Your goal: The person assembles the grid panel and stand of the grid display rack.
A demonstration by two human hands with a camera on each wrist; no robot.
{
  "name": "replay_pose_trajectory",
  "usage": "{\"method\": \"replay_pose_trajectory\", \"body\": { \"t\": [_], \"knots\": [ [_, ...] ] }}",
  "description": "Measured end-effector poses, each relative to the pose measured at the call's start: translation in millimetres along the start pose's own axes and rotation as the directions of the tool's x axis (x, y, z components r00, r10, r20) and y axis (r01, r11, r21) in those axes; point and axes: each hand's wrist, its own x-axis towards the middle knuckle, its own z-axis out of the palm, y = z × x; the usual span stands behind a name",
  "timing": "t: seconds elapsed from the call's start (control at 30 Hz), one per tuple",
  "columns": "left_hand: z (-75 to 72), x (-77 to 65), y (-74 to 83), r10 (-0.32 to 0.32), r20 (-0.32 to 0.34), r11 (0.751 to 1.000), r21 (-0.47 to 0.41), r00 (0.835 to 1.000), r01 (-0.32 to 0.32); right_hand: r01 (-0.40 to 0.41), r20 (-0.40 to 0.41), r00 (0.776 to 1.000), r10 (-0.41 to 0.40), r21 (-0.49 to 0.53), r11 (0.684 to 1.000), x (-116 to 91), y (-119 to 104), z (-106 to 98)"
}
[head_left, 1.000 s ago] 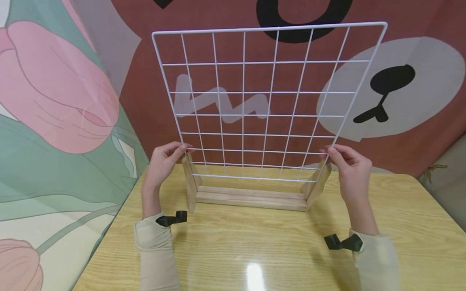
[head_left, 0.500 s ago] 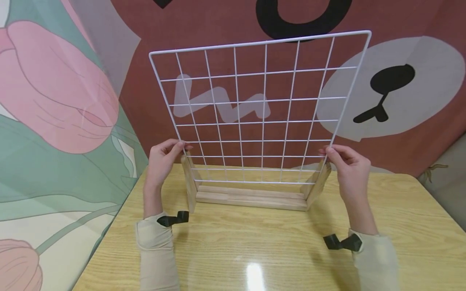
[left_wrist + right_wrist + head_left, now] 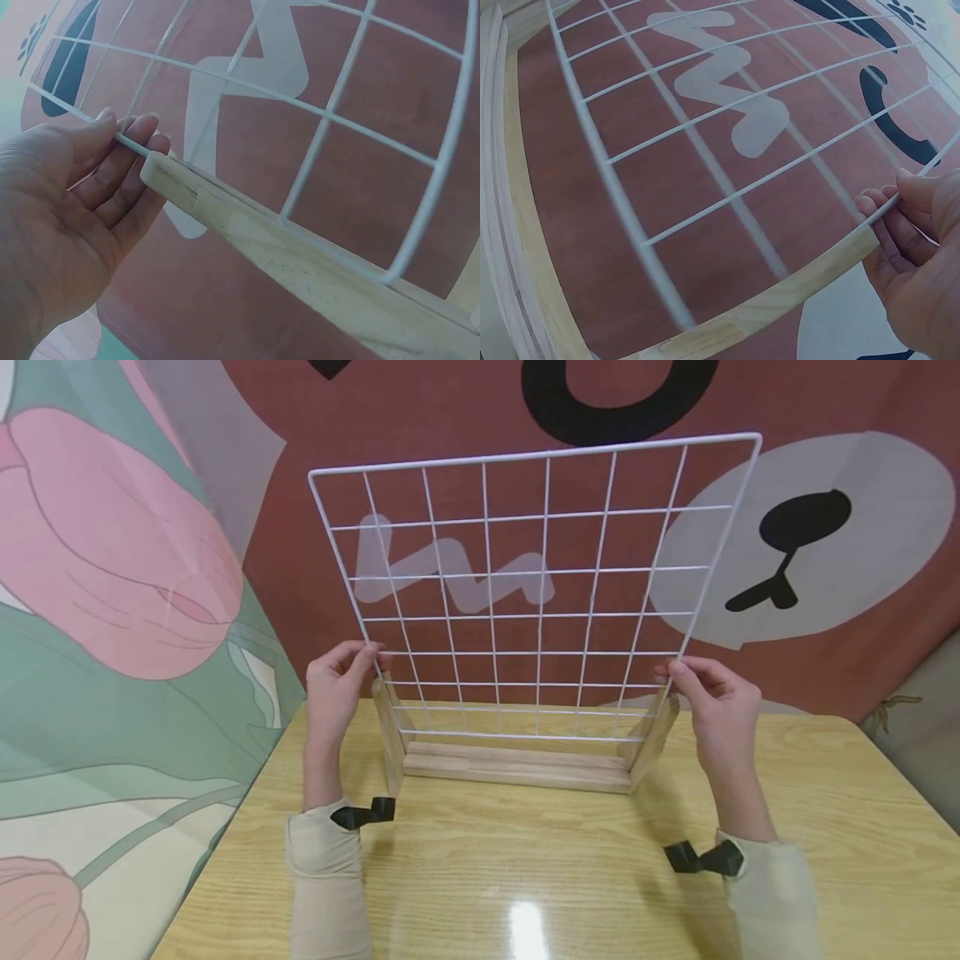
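A white wire grid panel [image 3: 547, 453] stands upright, slightly tilted, between the two side pieces of a pale wooden stand [image 3: 517, 768]. My left hand [image 3: 332, 697] pinches the panel's left side wire just above the left side piece [image 3: 247, 232]. On the other side, my right hand [image 3: 726, 718] pinches the right side wire above the right side piece [image 3: 780, 300]. In both wrist views the side wires run along the wooden pieces, with the lower corners right at the wood. The panel's bottom wire [image 3: 517, 737] shows above the stand's base bar.
The stand rests on a wood-grain table [image 3: 480, 860]. Close behind hangs a red cloth [image 3: 300, 577] printed with an animal face, and a floral cloth [image 3: 127, 543] hangs at the left. Black mounts [image 3: 363, 814] sit on both wrists.
The grid panel's top edge has come down, and its bottom wire is slightly lower. My left hand has shifted a little up along the frame; my right hand has barely moved.
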Motion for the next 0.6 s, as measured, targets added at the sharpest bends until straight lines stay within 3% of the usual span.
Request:
{"method": "replay_pose_trajectory", "body": {
  "t": [0.27,0.6],
  "knots": [
    [1.4,-1.2,1.3,0.012,-0.004,0.999,0.042,1.0,-0.011,-0.011,-0.011,1.0,0.011,-0.017,1.0,-1.2,0.9,0.0],
    [4.7,-0.8,1.5,0.021,-0.023,1.0,-0.017,1.0,-0.021,-0.003,-0.006,1.0,0.003,0.0,1.0,0.2,4.0,-1.1]
  ]
}}
